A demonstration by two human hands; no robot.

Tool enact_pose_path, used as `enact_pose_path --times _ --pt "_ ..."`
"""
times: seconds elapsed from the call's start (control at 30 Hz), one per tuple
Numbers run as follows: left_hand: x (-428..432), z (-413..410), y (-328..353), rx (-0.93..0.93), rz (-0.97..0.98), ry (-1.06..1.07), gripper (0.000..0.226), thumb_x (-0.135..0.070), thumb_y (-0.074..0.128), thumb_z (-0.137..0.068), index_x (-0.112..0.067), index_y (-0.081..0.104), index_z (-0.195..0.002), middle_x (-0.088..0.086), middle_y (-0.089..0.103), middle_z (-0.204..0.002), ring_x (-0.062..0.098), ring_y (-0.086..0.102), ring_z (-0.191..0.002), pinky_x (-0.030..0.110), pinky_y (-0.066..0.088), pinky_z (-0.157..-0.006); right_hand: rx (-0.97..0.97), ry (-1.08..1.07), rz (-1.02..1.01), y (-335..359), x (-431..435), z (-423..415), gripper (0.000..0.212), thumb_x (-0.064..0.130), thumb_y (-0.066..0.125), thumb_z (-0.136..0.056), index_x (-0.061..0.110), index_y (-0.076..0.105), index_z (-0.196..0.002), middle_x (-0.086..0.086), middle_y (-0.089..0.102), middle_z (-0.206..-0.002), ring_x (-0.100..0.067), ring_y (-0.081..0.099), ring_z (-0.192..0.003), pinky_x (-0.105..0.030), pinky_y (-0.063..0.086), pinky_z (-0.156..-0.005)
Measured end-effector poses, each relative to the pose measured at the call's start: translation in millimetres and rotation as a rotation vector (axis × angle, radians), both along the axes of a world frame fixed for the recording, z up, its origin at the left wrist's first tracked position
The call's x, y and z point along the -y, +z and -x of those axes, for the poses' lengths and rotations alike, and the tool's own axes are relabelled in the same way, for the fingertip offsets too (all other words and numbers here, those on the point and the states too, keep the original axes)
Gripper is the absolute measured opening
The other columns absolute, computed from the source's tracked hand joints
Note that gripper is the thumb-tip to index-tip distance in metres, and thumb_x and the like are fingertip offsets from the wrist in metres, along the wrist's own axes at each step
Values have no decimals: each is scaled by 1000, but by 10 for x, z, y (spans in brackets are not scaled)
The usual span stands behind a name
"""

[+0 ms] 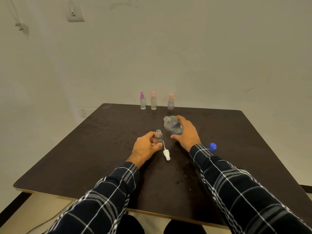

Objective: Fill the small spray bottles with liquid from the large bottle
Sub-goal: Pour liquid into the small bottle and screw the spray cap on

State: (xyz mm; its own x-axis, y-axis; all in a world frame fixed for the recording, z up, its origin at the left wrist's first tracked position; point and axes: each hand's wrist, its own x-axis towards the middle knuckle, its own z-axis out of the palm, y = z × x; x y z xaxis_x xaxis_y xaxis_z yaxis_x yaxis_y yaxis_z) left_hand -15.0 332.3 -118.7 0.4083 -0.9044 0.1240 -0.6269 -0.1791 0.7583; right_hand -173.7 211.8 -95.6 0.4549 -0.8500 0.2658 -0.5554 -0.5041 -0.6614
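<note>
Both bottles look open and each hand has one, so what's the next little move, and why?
Probably tip the large bottle in the right hand so its open mouth comes over the small bottle, which the left hand holds upright. Both are uncapped: the white sprayer and blue cap lie on the table.

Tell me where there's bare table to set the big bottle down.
Bare table lies left of the left hand, and along the right edge beyond the blue cap. It is crowded between the hands, by the white sprayer.
</note>
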Motion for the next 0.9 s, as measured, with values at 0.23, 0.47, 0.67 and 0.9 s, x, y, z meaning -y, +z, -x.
enact_pose_path --times 0.23,0.47,0.67,0.9 --pt "15 -20 -34 13 -8 1 30 -33 76 -85 -35 62 -111 -11 70 -93 5 69 -85 33 58 -89 -272 -42 205 -44 -4 14 75 27 81 -77 40 37 -136 -1 50 -133 -27 47 -126 -59 43 -103" --pt "16 -13 -22 -2 -20 -3 28 -31 78 -85 -34 64 -109 -10 71 -91 6 70 -84 37 58 -90 -297 -31 232 -10 -25 -21 74 24 79 -80 44 36 -137 0 46 -136 -26 41 -130 -67 36 -105" --pt "4 -10 1 -15 -28 0 28 -30 78 -84 -32 65 -109 -11 72 -92 6 70 -85 39 58 -91 -290 -17 233 3 -20 -10 73 23 78 -81 44 37 -138 0 45 -138 -26 39 -133 -69 31 -107" --pt "-1 20 35 -24 -30 -5 28 -28 77 -86 -33 64 -109 -11 71 -91 5 70 -85 36 57 -92 -275 -4 267 27 -16 24 70 24 77 -82 42 39 -138 -1 46 -138 -26 39 -133 -69 30 -108"
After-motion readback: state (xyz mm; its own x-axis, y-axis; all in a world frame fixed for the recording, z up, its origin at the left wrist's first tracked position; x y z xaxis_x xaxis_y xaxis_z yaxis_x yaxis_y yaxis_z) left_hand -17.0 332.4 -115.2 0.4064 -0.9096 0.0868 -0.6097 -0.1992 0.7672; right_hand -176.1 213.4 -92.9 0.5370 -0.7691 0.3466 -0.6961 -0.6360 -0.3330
